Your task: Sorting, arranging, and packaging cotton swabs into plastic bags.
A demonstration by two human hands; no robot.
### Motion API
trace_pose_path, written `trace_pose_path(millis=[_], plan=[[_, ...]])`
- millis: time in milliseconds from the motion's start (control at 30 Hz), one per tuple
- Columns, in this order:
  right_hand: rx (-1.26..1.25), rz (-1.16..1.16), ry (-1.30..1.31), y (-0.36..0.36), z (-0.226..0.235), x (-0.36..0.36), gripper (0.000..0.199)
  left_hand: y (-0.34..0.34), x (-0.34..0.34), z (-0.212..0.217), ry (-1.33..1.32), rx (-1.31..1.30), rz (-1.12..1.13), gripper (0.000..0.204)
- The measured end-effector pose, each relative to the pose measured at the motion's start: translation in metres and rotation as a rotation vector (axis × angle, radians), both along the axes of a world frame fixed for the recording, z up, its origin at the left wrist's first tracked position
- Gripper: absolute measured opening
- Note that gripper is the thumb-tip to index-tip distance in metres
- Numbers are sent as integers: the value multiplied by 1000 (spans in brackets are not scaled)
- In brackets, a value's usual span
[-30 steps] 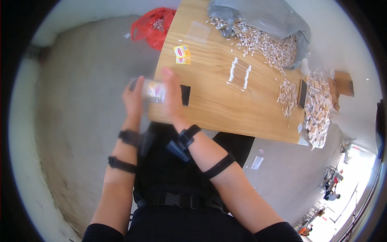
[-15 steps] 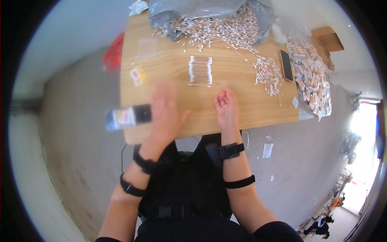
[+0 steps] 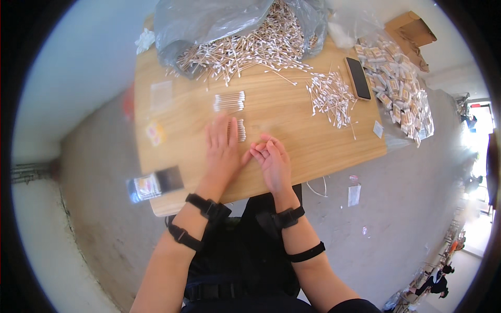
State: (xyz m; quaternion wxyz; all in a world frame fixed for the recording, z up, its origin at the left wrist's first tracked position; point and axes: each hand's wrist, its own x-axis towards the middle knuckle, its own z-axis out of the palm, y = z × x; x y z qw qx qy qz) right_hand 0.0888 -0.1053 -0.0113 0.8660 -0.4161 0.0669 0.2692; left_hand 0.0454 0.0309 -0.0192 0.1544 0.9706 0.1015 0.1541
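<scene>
— On the wooden table (image 3: 292, 125), from the head view, what are the hands doing?

— Left hand (image 3: 223, 148) lies flat, fingers spread wide, palm down on a small row of cotton swabs (image 3: 241, 130); it presses them and grips nothing. Right hand (image 3: 272, 159) rests just beside it, fingers loosely curled; whether it holds anything, I cannot tell.

— Other swabs?

— A second neat row (image 3: 229, 100) lies just beyond, a loose heap (image 3: 330, 96) to the right near a dark phone (image 3: 358, 78), and a big pile spills from a grey plastic bag (image 3: 209, 23) at the far edge. Small packets (image 3: 402, 94) sit far right.

— How would they handle?

— Very light, thin and stiff, I'd judge; they roll and scatter easily. Best pinched across the middle of the sticks, several together.
</scene>
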Motion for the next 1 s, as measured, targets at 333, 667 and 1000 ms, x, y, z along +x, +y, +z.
trace_pose_path(millis=[333,667,1000], plan=[[54,18,-14,0,-1,-1,32,-6,-15,9,152,81,45,86],[-103,-93,-117,33,4,-7,40,-7,-71,28,250,-12,2,98],[-334,66,-462,96,2,-49,41,12,-93,-3,143,-15,63,94]])
